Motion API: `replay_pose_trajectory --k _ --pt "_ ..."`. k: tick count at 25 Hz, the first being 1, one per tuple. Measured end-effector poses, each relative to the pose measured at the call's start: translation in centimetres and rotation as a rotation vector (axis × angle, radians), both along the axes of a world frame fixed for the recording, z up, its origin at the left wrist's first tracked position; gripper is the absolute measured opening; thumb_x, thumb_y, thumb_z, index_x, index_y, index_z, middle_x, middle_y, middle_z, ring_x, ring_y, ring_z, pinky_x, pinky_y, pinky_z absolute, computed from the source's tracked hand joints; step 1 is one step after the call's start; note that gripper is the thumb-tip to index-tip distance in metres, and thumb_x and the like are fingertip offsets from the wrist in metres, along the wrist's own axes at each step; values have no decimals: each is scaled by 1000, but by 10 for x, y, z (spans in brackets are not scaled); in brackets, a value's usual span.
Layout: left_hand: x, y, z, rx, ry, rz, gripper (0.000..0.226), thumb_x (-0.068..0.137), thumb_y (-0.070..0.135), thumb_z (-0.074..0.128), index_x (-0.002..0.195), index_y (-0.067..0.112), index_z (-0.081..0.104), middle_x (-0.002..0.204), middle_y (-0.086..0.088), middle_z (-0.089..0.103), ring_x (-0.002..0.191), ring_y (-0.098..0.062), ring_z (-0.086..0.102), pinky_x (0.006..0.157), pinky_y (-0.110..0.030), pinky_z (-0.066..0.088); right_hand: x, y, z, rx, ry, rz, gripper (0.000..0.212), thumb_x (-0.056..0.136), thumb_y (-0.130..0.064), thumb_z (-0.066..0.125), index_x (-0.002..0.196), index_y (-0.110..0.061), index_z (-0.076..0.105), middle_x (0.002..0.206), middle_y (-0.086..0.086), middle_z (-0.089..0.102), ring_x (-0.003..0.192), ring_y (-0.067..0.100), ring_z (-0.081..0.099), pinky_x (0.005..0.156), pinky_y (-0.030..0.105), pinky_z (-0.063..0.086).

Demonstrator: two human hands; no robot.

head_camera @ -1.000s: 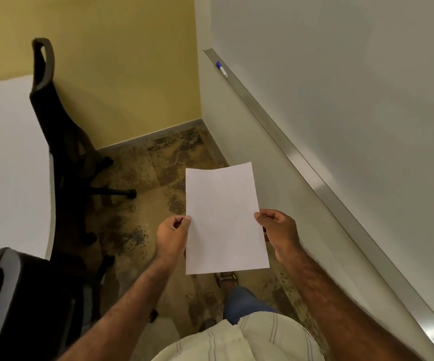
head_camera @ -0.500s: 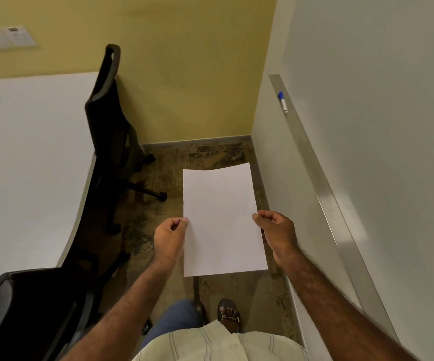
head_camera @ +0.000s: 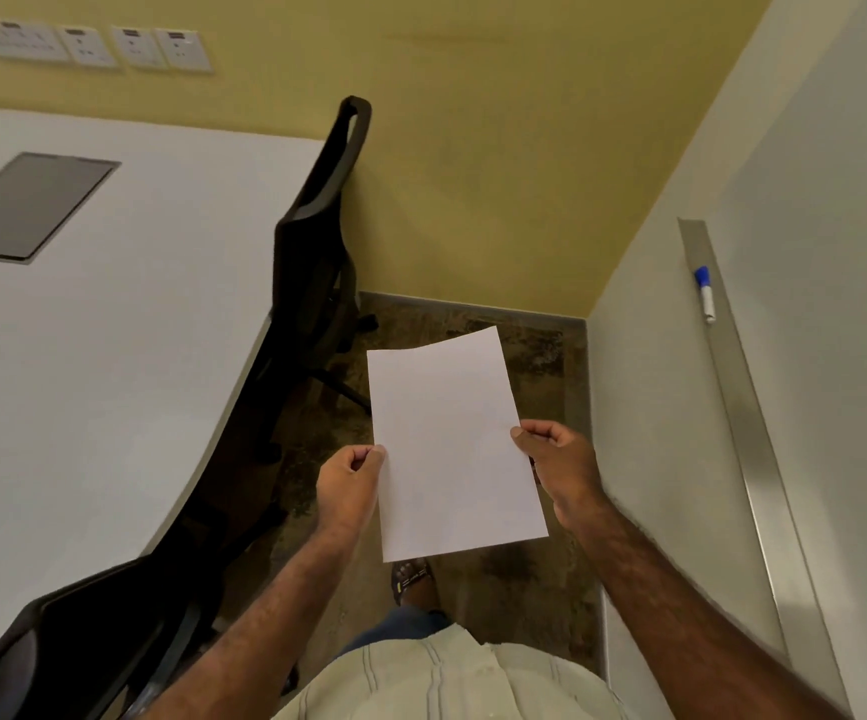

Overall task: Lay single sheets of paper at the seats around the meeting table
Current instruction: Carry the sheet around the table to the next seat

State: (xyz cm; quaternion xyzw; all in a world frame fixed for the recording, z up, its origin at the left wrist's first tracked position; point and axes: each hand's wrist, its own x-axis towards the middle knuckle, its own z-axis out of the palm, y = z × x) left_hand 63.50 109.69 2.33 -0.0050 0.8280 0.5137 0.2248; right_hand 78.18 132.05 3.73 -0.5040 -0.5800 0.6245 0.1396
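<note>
white sheet (head_camera: 452,444) pinched both edges: left hand (head_camera: 350,485) at 9, right hand (head_camera: 558,459) at 3. risk: sheet buckles, slips off meeting table (head_camera: 109,356) edge if dropped w/o flattening.

A blue-capped marker (head_camera: 705,294) lies on the whiteboard ledge (head_camera: 748,407); wall sockets (head_camera: 98,45) line the yellow wall.

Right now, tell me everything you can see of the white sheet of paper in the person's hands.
The plain white rectangular sheet of paper looks blank, thin and uncreased, its far edge slightly curled. It is held in the air over the mottled brown floor, long side pointing away and tilted a little. The left hand pinches its left edge and the right hand its right edge. It touches nothing else.
</note>
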Motion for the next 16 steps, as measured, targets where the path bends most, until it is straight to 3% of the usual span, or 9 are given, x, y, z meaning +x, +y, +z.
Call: replay_pose_trajectory --k 5,9,16 --pt "-50 3 -8 1 -7 121 19 103 32 62 103 16 72 97 1 71 92 -19 68 76 -33 58 -70 14 3 -15 -4 104 7 95 -26 82 101 -24 79 89 -10 84 77 8 81 58 19 61" --pt "-74 -5 -11 24 -29 224 17 103 35 62 104 21 72 102 5 71 94 -15 68 81 -35 59 -118 18 1 -36 -4 200 6 95 -21 82 101 -20 79 85 -11 84 77 9 81 57 19 61" --pt "-107 -19 -4 -15 -64 430 16 102 36 62 99 24 72 100 6 72 91 -13 70 68 -25 50 -206 24 -9 -90 -19 388 11 95 -18 83 104 -15 80 96 0 85 87 20 83 71 33 67"
